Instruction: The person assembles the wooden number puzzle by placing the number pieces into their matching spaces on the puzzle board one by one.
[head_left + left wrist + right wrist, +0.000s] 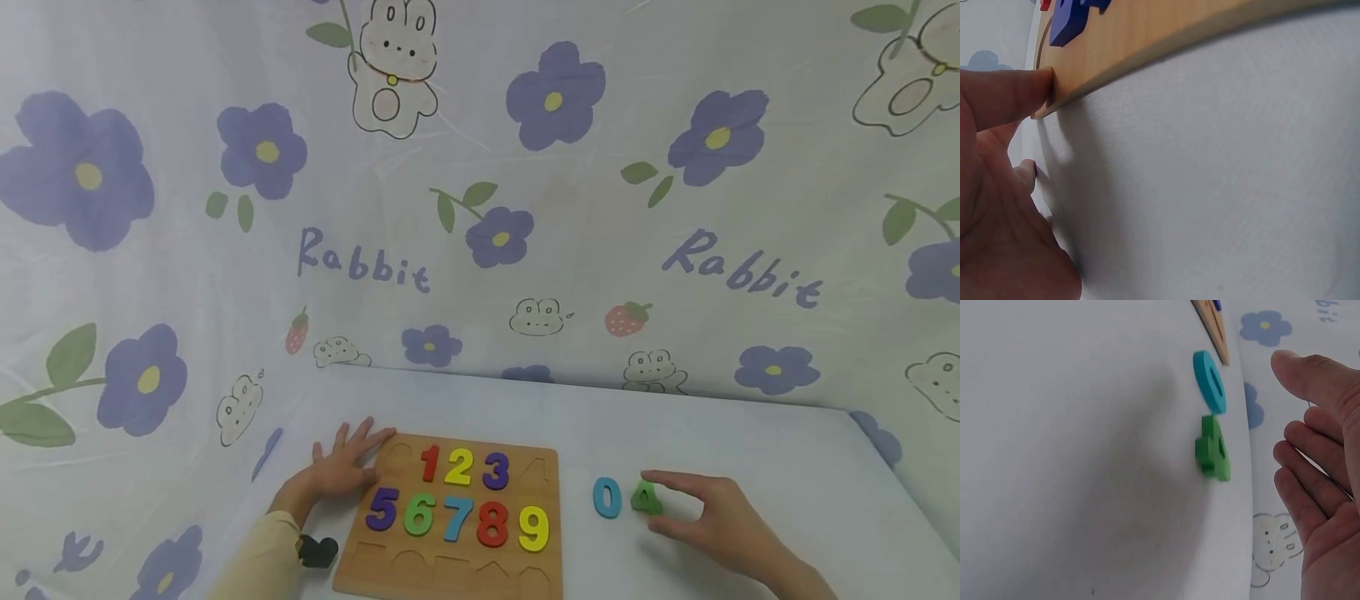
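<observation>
A wooden number board (459, 565) lies on the table with raised digits 1, 2, 3 and 5 to 9 in its recesses. My left hand (341, 471) rests at its left edge, fingers spread; in the left wrist view the thumb (1013, 94) touches the board's corner area. To the right of the board lie a blue 0 (607, 497) and a green 4 (646, 499). My right hand (731, 521) has its thumb and index finger spread on either side of the 4. The right wrist view has the fingers (1310, 487) extended and apart from the green 4 (1213, 453).
The white table (795, 467) ends at a hanging cloth (480, 167) printed with flowers and rabbits. Recesses for shapes run along the board's near edge. A dark object (318, 552) is beside the left sleeve (258, 558).
</observation>
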`<state>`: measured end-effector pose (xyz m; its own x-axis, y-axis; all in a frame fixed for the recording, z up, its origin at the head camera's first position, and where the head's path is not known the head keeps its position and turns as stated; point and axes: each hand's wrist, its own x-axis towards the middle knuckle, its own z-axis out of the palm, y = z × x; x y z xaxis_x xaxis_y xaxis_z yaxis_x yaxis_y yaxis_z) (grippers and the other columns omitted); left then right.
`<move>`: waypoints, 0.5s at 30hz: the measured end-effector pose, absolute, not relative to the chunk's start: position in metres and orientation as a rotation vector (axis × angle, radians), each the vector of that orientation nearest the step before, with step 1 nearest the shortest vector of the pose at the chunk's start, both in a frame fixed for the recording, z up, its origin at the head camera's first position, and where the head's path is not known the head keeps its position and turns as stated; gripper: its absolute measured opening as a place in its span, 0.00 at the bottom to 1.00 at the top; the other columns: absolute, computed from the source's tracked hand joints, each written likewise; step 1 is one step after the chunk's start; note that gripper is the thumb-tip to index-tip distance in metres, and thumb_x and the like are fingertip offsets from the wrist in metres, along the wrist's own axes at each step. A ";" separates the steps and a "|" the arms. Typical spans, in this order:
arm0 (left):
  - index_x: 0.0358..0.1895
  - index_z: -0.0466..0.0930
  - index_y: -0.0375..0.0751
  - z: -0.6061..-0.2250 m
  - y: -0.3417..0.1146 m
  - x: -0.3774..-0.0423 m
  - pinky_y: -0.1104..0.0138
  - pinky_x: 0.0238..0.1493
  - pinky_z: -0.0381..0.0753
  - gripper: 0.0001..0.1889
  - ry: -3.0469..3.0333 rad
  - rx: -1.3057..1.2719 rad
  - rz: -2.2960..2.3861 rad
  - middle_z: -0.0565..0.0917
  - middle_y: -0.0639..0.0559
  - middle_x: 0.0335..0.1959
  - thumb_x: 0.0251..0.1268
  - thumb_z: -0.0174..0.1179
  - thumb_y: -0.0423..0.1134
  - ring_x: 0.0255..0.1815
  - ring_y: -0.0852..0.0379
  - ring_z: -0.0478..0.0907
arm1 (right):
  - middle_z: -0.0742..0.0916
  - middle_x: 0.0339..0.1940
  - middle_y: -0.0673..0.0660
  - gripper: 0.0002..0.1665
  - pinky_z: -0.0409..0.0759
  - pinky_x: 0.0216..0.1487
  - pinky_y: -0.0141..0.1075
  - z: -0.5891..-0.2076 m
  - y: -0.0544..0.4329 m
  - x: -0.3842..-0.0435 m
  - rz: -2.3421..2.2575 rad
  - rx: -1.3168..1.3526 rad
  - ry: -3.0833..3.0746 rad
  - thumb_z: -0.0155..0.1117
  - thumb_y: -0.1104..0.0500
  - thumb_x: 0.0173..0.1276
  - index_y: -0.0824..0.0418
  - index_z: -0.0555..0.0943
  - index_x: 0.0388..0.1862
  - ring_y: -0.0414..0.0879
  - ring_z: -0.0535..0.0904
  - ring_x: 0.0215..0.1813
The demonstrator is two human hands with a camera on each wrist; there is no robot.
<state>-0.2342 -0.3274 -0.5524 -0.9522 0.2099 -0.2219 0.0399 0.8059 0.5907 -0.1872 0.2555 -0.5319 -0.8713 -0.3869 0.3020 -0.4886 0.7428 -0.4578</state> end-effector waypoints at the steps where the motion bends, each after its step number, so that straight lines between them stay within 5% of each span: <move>1: 0.87 0.64 0.62 -0.552 -0.327 -0.234 0.18 0.74 0.16 0.40 2.712 0.191 0.875 0.44 0.34 0.92 0.71 0.63 0.43 0.89 0.20 0.26 | 0.93 0.59 0.41 0.34 0.92 0.59 0.45 -0.533 0.259 -0.188 0.792 0.700 -2.754 0.89 0.44 0.57 0.46 0.90 0.64 0.43 0.91 0.62; 8: 0.87 0.64 0.58 -0.549 -0.325 -0.233 0.18 0.76 0.19 0.40 2.713 0.179 0.845 0.44 0.34 0.92 0.72 0.63 0.40 0.89 0.20 0.25 | 0.93 0.62 0.43 0.36 0.91 0.61 0.51 -0.535 0.271 -0.194 0.783 0.627 -2.845 0.88 0.42 0.58 0.46 0.89 0.66 0.51 0.91 0.64; 15: 0.88 0.62 0.64 -0.569 -0.334 -0.242 0.19 0.75 0.15 0.41 2.730 0.195 0.838 0.43 0.37 0.93 0.72 0.61 0.43 0.90 0.22 0.24 | 0.93 0.62 0.45 0.35 0.88 0.64 0.57 -0.540 0.271 -0.200 0.815 0.609 -2.892 0.88 0.47 0.60 0.49 0.89 0.67 0.56 0.89 0.66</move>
<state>-0.2419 -0.3337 -0.5692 -0.9520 0.2085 -0.2240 0.0469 0.8227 0.5666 -0.2001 0.2712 -0.5400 -0.9184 -0.3541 0.1765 -0.3941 0.7801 -0.4859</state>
